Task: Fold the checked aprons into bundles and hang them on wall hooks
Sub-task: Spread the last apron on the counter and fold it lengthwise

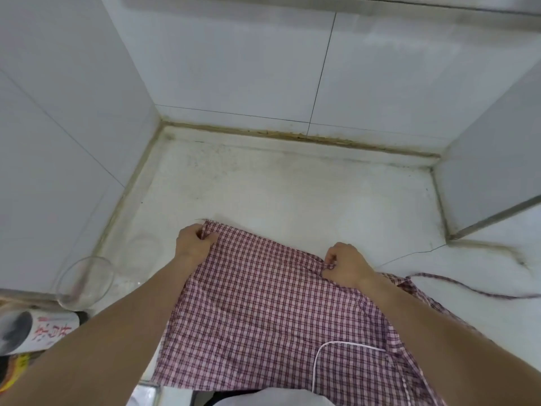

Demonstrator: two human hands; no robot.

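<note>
Along the bottom edge of the frame we see the near end of the checked apron (263,317) hanging off the front of the white counter (292,186), with a curve of white piping (317,361) on it at lower right. The apron lies spread from there up to the centre of the frame. At lower left a labelled can (38,332) lies on its side, and just above it stands a clear glass bowl (85,282). Our left hand (193,241) pinches the apron's far left corner, fingers curled round a fold of cloth. Our right hand (345,265), right of centre, grips the far edge in the same way, fingers curled on a bunch of fabric. To the right, the apron's tie strap (468,288) trails across the counter towards the right edge of the frame. Further up, the bare counter meets the white tiled wall (248,68) along a stained seam that crosses the middle of the frame.
</note>
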